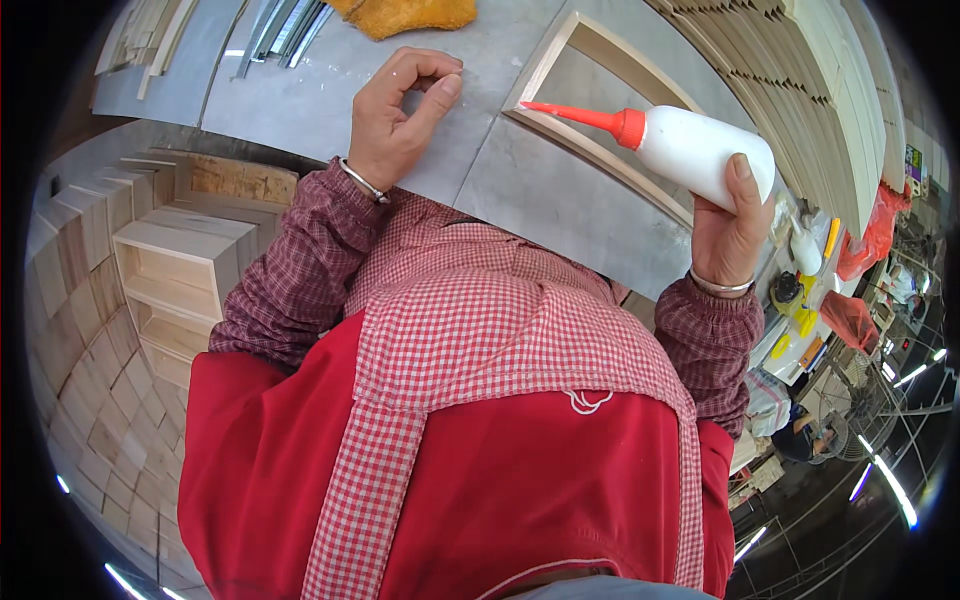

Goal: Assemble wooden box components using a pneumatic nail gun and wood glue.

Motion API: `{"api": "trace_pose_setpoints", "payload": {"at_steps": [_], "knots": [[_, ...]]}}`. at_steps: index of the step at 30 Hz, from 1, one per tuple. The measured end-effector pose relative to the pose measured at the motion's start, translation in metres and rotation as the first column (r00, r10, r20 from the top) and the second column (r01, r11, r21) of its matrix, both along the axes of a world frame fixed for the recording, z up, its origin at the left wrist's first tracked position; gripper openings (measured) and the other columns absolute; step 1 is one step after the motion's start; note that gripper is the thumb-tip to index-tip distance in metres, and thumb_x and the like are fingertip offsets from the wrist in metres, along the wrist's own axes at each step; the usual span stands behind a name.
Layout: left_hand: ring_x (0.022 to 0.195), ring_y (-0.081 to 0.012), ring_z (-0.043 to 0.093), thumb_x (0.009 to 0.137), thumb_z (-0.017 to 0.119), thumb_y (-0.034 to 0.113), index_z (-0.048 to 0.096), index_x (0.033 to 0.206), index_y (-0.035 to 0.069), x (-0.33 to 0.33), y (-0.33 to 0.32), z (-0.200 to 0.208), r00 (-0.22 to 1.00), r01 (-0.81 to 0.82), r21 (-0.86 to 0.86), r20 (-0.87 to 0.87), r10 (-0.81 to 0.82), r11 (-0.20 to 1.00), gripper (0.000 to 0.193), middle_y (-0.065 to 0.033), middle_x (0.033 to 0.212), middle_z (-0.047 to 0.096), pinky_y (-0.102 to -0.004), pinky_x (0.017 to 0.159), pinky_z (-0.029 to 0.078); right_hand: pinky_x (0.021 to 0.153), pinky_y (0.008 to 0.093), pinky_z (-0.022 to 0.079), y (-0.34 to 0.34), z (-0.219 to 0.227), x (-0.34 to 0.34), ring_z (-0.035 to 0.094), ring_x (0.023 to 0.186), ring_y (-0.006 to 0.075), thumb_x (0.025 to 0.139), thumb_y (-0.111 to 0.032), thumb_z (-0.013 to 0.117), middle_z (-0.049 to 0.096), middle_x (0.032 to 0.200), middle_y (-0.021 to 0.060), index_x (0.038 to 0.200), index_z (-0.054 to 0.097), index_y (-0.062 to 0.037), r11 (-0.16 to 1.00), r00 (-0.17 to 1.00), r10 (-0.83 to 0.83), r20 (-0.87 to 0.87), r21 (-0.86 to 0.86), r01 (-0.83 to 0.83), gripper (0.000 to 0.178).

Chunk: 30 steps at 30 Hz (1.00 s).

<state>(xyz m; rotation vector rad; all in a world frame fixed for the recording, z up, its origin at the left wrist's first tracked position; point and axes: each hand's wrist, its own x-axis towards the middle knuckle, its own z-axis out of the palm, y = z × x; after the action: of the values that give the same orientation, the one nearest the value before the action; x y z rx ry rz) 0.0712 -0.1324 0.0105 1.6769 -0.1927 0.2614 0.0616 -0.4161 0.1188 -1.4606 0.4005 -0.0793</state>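
A white glue bottle (700,150) with a red cap and a long red nozzle lies tilted in my right hand (732,225), with my thumb across its near side. The nozzle points left, its tip at the near left corner of a rectangular wooden frame (625,62) on the grey table. Part of the frame's near side is hidden behind the bottle and my hand. Left of that corner, my left hand (400,110) hovers over the tabletop, fingers curled and thumb close to the index fingertip. Nothing shows between them.
Long pale wooden strips (800,90) are stacked at the right. Thin grey strips (285,35) and a yellow-orange cloth-like piece (410,15) lie at the table's far side. Wooden boxes (175,280) stand piled on the left. A second white bottle (804,248) sits at the right.
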Motion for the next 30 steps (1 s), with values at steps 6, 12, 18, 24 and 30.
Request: {"api": "trace_pose_setpoints", "payload": {"at_steps": [6, 12, 18, 24, 30], "knots": [[0.078, -0.0130, 0.053, 0.083, 0.061, 0.006, 0.061, 0.093, 0.003, 0.000, 0.001, -0.001, 1.000, 0.005, 0.009, -0.014, -0.005, 1.000, 0.010, -0.0046, 0.095, 0.059, -0.0210, 0.072, 0.043, 0.081, 0.0308, 0.049, -0.001, 0.004, 0.004, 0.059, 0.090, 0.0261, 0.077, -0.017, 0.070, 0.055, 0.104, 0.0180, 0.118, 0.044, 0.0055, 0.998, 0.998, 0.024, 0.060, -0.055, -0.021, 0.053], [0.079, -0.0136, 0.053, 0.083, 0.061, 0.006, 0.061, 0.093, 0.003, -0.001, 0.000, 0.002, 0.999, 0.007, 0.014, -0.039, -0.006, 1.000, 0.011, -0.0052, 0.095, 0.059, -0.0217, 0.072, 0.043, 0.082, 0.0303, 0.048, -0.005, 0.006, 0.016, 0.058, 0.089, 0.0244, 0.077, -0.014, 0.070, 0.055, 0.104, 0.0165, 0.118, 0.045, 0.0035, 0.997, 0.993, 0.046, 0.106, -0.071, -0.039, 0.051], [0.081, -0.0147, 0.053, 0.083, 0.060, 0.005, 0.061, 0.093, 0.003, -0.001, 0.000, 0.003, 0.998, 0.018, 0.015, -0.061, -0.017, 1.000, 0.011, -0.0060, 0.096, 0.059, -0.0228, 0.074, 0.043, 0.083, 0.0303, 0.047, -0.012, 0.004, 0.033, 0.058, 0.090, 0.0235, 0.076, -0.013, 0.071, 0.055, 0.103, 0.0155, 0.116, 0.046, 0.0031, 0.999, 0.991, 0.027, 0.132, -0.048, -0.021, 0.049], [0.082, -0.0158, 0.053, 0.082, 0.060, 0.004, 0.060, 0.093, 0.002, -0.002, 0.000, 0.006, 0.996, 0.025, 0.018, -0.081, -0.023, 1.000, 0.011, -0.0069, 0.097, 0.058, -0.0239, 0.075, 0.043, 0.083, 0.0302, 0.047, -0.015, 0.005, 0.053, 0.057, 0.090, 0.0229, 0.076, -0.013, 0.072, 0.055, 0.103, 0.0147, 0.115, 0.047, 0.0030, 0.999, 0.988, 0.003, 0.152, -0.039, 0.003, 0.049], [0.082, -0.0165, 0.053, 0.082, 0.059, 0.004, 0.060, 0.093, 0.002, -0.001, 0.000, 0.007, 0.996, 0.022, 0.038, -0.089, -0.018, 0.999, 0.011, -0.0076, 0.097, 0.058, -0.0243, 0.075, 0.043, 0.083, 0.0302, 0.047, -0.019, 0.004, 0.060, 0.057, 0.089, 0.0225, 0.076, -0.013, 0.072, 0.055, 0.103, 0.0145, 0.114, 0.048, 0.0030, 0.999, 0.988, -0.022, 0.152, -0.045, 0.029, 0.048]]}}
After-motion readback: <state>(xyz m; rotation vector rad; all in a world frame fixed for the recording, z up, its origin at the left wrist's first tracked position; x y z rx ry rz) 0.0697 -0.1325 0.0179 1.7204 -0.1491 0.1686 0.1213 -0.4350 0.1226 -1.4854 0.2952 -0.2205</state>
